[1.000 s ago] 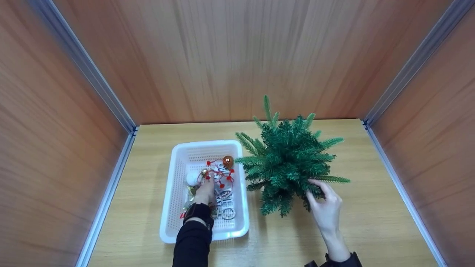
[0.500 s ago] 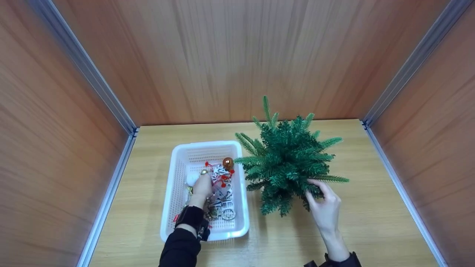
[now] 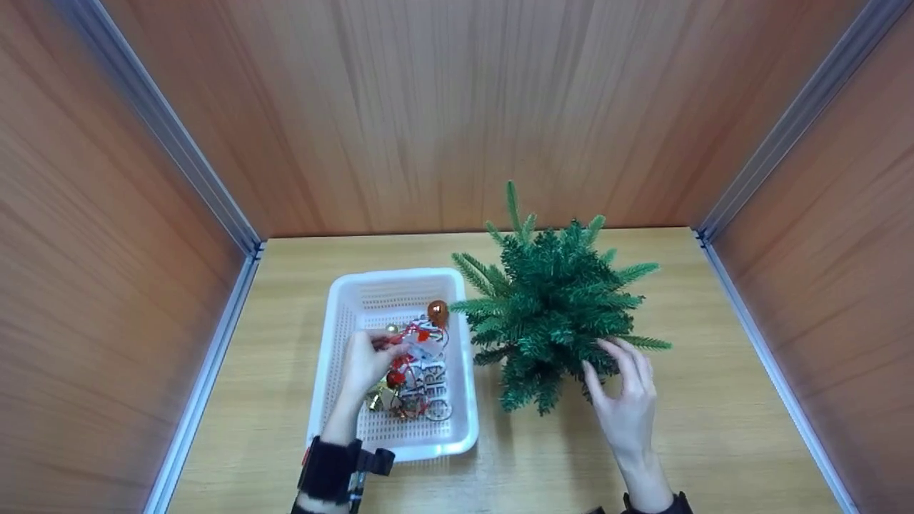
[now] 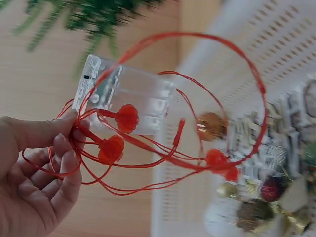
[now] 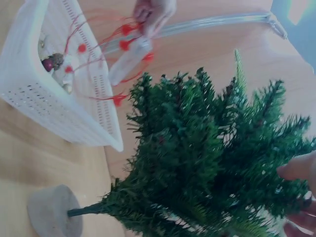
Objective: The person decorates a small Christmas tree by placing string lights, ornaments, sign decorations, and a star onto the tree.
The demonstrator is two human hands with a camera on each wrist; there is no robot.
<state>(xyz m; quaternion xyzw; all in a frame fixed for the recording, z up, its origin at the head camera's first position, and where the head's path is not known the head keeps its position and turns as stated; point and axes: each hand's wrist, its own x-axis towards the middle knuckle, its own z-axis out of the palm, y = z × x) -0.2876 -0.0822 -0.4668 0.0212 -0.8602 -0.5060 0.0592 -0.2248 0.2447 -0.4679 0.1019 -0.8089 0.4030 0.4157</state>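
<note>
My left hand pinches a bundle of red wire string lights between thumb and fingers, raised over the white basket. Its loops spread out in the left wrist view, with small red bulbs and a clear plastic battery box dangling from them. A small green artificial Christmas tree stands to the right of the basket. At its lower right branches is my right hand, thumb and fingers parted around the needle tips. The right wrist view shows the tree's round pale base.
In the basket lie a copper-coloured ball, silvery letter ornaments, a dark red ball and gold ribbon pieces. Wooden panels with metal corner strips enclose the table on three sides.
My left hand, earlier down among the ornaments, has risen and drawn back left, lifting the red string lights. The right hand's fingers have spread slightly at the branches.
</note>
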